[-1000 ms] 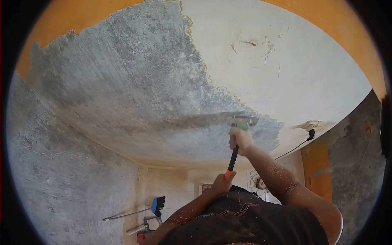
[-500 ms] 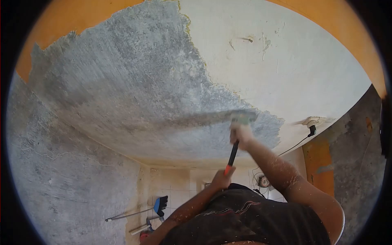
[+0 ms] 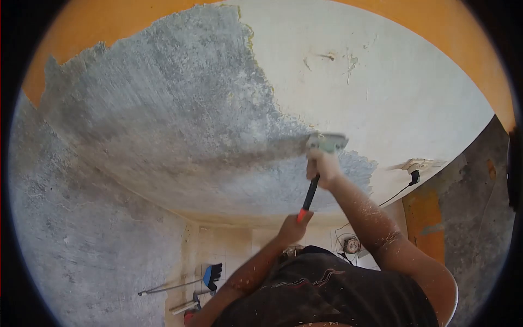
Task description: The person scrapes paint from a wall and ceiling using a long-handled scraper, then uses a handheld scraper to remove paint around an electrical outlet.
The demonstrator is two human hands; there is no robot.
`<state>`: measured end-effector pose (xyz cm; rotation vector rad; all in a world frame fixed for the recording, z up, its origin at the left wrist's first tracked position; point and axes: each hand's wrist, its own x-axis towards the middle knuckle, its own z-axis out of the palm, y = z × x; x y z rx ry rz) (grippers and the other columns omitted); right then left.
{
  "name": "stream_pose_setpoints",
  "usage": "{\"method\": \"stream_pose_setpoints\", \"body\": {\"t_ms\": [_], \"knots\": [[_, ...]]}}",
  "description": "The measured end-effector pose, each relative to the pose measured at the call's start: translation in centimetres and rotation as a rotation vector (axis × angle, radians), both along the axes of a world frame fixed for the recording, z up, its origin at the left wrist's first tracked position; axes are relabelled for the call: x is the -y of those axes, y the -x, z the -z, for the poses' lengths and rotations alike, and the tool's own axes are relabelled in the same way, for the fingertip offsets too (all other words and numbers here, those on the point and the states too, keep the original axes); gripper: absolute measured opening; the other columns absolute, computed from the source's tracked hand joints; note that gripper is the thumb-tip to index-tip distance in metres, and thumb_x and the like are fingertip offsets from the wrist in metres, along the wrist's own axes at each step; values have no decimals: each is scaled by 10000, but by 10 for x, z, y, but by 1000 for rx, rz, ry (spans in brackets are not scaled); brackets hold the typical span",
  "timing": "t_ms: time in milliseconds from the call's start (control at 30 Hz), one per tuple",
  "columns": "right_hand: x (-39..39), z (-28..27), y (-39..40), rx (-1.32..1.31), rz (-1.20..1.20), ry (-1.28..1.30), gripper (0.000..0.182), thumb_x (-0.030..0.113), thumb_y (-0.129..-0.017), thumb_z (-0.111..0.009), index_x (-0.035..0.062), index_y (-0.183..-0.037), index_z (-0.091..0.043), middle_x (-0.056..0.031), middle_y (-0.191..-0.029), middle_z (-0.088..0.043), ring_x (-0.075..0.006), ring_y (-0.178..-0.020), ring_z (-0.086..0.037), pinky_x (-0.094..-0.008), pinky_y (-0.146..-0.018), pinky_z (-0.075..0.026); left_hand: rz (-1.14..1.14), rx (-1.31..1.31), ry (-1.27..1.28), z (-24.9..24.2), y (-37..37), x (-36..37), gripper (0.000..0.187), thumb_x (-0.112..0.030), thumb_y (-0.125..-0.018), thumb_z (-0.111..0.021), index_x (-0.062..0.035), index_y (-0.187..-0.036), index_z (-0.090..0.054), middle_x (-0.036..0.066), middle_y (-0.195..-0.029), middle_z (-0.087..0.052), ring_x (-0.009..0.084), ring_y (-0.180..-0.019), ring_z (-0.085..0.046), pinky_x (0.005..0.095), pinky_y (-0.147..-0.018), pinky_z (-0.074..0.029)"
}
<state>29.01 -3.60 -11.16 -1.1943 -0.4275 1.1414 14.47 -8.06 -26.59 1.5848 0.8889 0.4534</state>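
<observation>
Both of my hands grip a long-handled wall scraper (image 3: 311, 192) with a black shaft, a red section low down and a wide pale-green head. My right hand (image 3: 324, 166) wraps round the shaft just below the head. Lower down, my left hand (image 3: 294, 228) is closed on the handle at the red section. The head lies against or very near the wall at the ragged border between bare grey plaster (image 3: 190, 103) and white paint (image 3: 392, 92). Its blade edge is slightly blurred. Pale flakes cling to my right arm and dark shirt.
A wall socket (image 3: 418, 164) with a black plug and cord is on the right. A round device (image 3: 352, 244) with cables lies on the tiled floor. A blue broom (image 3: 211, 276) lies at lower left, near the grey side wall (image 3: 98, 240). Orange paint borders the wall.
The scraper head has moved slightly up the wall, to the white paint's edge. My two hands have risen with it, still gripping the handle. The view has shifted a little.
</observation>
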Motion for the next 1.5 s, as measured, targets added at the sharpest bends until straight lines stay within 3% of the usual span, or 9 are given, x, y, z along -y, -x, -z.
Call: {"method": "stream_pose_setpoints", "body": {"t_ms": [200, 400, 567, 733, 767, 833, 1100, 1333, 1500], "knots": [[3, -3, -11, 47, 31, -56, 87, 42, -683, -528, 76, -626, -471, -85, -452, -441, -177, -380, -410, -327, -399, -345, 31, 42, -110, -10, -5, -6, 541, -467, -868, -497, 0, -596, -504, 64, -463, -417, 122, -465, -376, 348, -436, -335], [7, 28, -2, 14, -44, 40, 73, 50, -685, -550, 50, -644, -489, -91, -467, -450, -201, -380, -439, -323, -388, -354, 28, 32, 421, 11, 11, 18, 498, -456, -875, -490, -56, -578, -505, -2, -495, -464, 99, -455, -435, 300, -424, -347], [-2, -27, -15, 26, -1, -131, 122, 39, -699, -533, 55, -609, -453, -64, -458, -395, -171, -385, -376, -303, -397, -304, 160, 167, 200, -6, -14, -40, 461, -490, -853, -519, -93, -624, -468, -15, -526, -457, 74, -439, -441, 252, -411, -354], [20, 39, -25, -188, -182, -205, 171, -11, -701, -542, 43, -576, -439, -67, -516, -448, -161, -449, -426, -296, -423, -336, -6, -143, -6, 6, 8, -1, 424, -419, -820, -581, -13, -701, -582, 67, -557, -538, 153, -527, -512, 312, -520, -405], [30, 72, -22, 211, -246, -284, 191, -3, -699, -547, 46, -554, -432, -68, -542, -458, -164, -481, -443, -292, -443, -348, -25, -211, -123, 15, 17, 10, 424, -430, -816, -580, -15, -732, -599, 88, -583, -562, 176, -546, -531, 321, -540, -415], [48, 106, -15, -411, -332, -143, 198, 16, -680, -550, 52, -542, -413, -58, -522, -412, -195, -479, -412, -332, -515, -355, -27, -305, -17, 37, 42, 29, 439, -461, -803, -586, -24, -786, -619, 118, -641, -588, 214, -594, -557, 340, -581, -430], [56, 145, -17, -433, 21, 219, 144, 59, -673, -540, 59, -594, -419, -44, -473, -350, -177, -418, -356, -319, -444, -317, 90, -419, 146, 76, 37, 48, 468, -479, -815, -549, -16, -820, -622, 127, -657, -595, 212, -622, -576, 349, -596, -432], [40, 75, -81, -301, 29, 68, 116, 32, -685, -519, 63, -619, -429, -37, -448, -363, -150, -350, -376, -290, -372, -323, 121, -282, 62, 40, -46, 28, 494, -505, -823, -510, -25, -784, -616, 127, -617, -590, 237, -619, -601, 378, -589, -436], [63, 123, -70, -281, 110, 195, 111, 22, -684, -512, 64, -633, -423, -31, -454, -345, -141, -356, -343, -288, -377, -293, 174, -318, 157, 110, -26, 66, 429, -437, -840, -523, -26, -733, -577, 81, -576, -556, 184, -555, -555, 339, -524, -408]]}}
